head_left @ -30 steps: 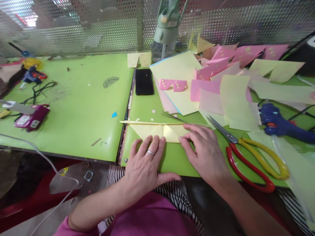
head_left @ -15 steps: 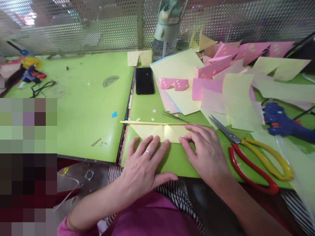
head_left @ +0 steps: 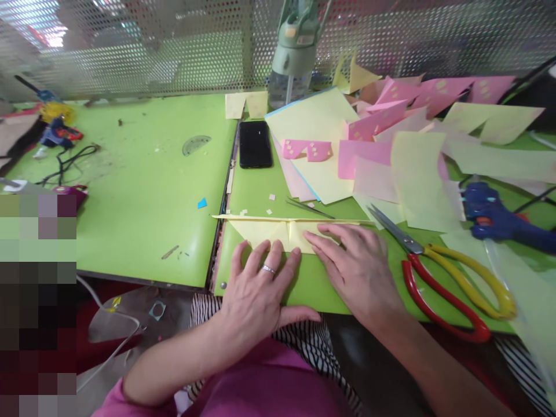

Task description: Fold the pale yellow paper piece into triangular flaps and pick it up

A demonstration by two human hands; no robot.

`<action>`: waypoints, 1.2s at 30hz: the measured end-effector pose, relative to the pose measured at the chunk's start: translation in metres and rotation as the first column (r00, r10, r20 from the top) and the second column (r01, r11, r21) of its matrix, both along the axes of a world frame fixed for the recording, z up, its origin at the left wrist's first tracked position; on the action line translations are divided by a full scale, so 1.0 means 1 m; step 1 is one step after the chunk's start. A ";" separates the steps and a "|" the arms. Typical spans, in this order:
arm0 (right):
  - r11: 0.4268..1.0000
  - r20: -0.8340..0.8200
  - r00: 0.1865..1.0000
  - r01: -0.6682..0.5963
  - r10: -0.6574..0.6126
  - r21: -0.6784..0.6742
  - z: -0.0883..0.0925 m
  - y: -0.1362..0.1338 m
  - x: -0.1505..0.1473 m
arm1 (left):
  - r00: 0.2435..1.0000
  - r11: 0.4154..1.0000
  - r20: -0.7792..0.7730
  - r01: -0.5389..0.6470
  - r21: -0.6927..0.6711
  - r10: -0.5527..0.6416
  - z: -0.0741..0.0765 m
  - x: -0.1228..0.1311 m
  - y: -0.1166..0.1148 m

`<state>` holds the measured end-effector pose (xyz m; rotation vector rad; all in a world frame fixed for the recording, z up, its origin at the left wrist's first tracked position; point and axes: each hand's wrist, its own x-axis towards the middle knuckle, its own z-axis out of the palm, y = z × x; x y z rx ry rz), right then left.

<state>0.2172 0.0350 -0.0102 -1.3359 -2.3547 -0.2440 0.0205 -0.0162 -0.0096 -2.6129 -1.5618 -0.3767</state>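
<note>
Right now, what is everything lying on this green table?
folded paper: one, pale yellow, front edge of the table, under both hands
scissors: one, red and yellow handles, right of the hands
glue gun: one, blue, far right
phone: one, black, centre
tweezers: one, dark, behind the folded paper
paper sheets: many, yellow and pink, right half
bottle: one, pale green, back by the mesh
table: green
left hand: flat, fingertips on the folded paper
right hand: flat, pressing the folded paper
</note>
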 end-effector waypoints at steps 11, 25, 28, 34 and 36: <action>0.995 0.004 0.997 -0.073 0.074 -0.066 0.000 0.002 0.000 | 1.000 1.000 -0.003 -0.002 0.001 0.002 -0.001 0.000 0.001; 0.977 0.037 0.979 -0.196 0.199 -0.084 0.000 0.004 0.002 | 0.999 0.999 0.011 0.033 0.013 -0.034 -0.002 -0.002 0.002; 0.977 0.023 0.979 -0.199 0.202 -0.081 0.000 0.003 0.001 | 0.999 0.999 0.011 0.032 0.008 -0.032 -0.002 -0.002 0.002; 0.984 0.033 0.985 -0.170 0.172 -0.055 0.002 0.001 0.000 | 1.000 0.999 0.000 0.027 0.016 -0.027 -0.002 -0.001 0.002; 0.991 0.018 0.990 -0.136 0.137 -0.013 0.003 -0.002 0.001 | 1.000 1.000 -0.002 0.020 0.020 -0.020 -0.001 0.000 0.002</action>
